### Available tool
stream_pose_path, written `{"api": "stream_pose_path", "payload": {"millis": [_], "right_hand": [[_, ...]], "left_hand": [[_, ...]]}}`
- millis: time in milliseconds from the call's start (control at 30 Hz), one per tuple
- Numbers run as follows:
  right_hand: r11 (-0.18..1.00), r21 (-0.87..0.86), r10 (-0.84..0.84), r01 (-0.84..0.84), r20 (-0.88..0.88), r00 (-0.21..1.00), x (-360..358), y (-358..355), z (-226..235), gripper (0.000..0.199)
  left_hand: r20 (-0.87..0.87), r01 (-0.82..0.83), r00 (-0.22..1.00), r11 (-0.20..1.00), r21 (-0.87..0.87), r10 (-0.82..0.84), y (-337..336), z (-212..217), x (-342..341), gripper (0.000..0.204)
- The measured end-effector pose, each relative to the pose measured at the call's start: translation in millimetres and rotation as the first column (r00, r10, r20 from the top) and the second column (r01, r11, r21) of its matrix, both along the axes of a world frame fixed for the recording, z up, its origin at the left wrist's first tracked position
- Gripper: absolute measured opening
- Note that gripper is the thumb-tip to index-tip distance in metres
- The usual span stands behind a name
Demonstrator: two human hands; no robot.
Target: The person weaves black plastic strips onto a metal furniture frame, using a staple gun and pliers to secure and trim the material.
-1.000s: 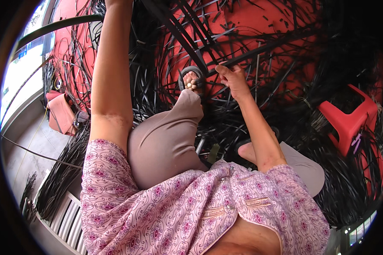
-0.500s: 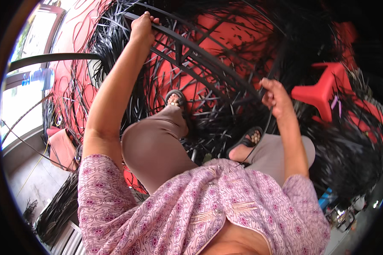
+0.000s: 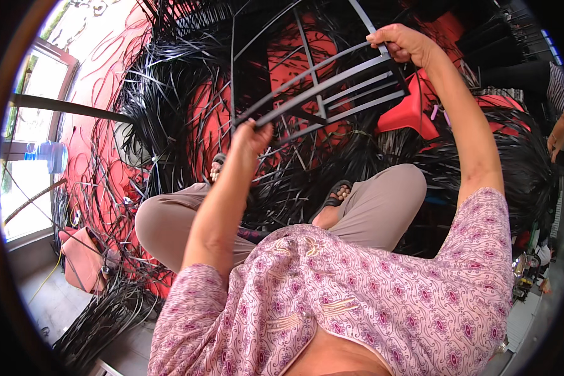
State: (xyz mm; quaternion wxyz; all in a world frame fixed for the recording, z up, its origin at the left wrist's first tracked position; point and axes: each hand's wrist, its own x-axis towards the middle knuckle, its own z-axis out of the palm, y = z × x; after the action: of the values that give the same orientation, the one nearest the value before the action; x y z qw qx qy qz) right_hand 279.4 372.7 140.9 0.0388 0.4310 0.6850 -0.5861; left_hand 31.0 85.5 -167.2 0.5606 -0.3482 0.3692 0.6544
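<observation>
A dark metal frame (image 3: pixel 332 86) of straight bars and crossbars is held up in front of me, tilted, above a litter of strips. My left hand (image 3: pixel 255 135) is closed round its near left corner. With bent fingers, my right hand (image 3: pixel 404 44) grips the upper right part, where bars meet. Between its bars show black flat strips and red floor. Part of the frame's far side blends into the dark heap behind it, so its full shape is hard to make out.
Black strips (image 3: pixel 169 81) lie in heaps all round, over a red floor (image 3: pixel 116 62). A red plastic stool (image 3: pixel 401 116) stands at the right. At the left are a pink bag (image 3: pixel 81 260) and a dark pole (image 3: pixel 69 105). Another person's hand (image 3: pixel 554 139) shows at the right edge.
The frame has swung round: its right end rose and its left end came nearer. My right hand moved up and away, and my left hand came down toward me.
</observation>
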Motion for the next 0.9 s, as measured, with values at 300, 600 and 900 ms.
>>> {"api": "stream_pose_path", "payload": {"millis": [300, 600, 900], "right_hand": [[0.677, 0.439, 0.438, -0.591, 0.405, 0.803, -37.6, -153.1, -23.6, 0.032], [0.524, 0.652, 0.366, -0.548, 0.409, 0.836, -24.1, -238.0, -62.3, 0.043], [0.547, 0.654, 0.296, -0.522, 0.432, 0.852, 28.5, -289.4, -55.4, 0.026]], "left_hand": [[-0.701, 0.469, 0.377, 0.777, -0.419, -0.606, -32.1, -108.6, 78.2, 0.029], [0.076, 0.272, -0.906, 0.711, -0.649, 0.416, 12.8, 204.7, 13.6, 0.052], [0.046, 0.160, -0.865, 0.361, -0.919, 0.500, -2.6, 220.4, 60.0, 0.018]]}}
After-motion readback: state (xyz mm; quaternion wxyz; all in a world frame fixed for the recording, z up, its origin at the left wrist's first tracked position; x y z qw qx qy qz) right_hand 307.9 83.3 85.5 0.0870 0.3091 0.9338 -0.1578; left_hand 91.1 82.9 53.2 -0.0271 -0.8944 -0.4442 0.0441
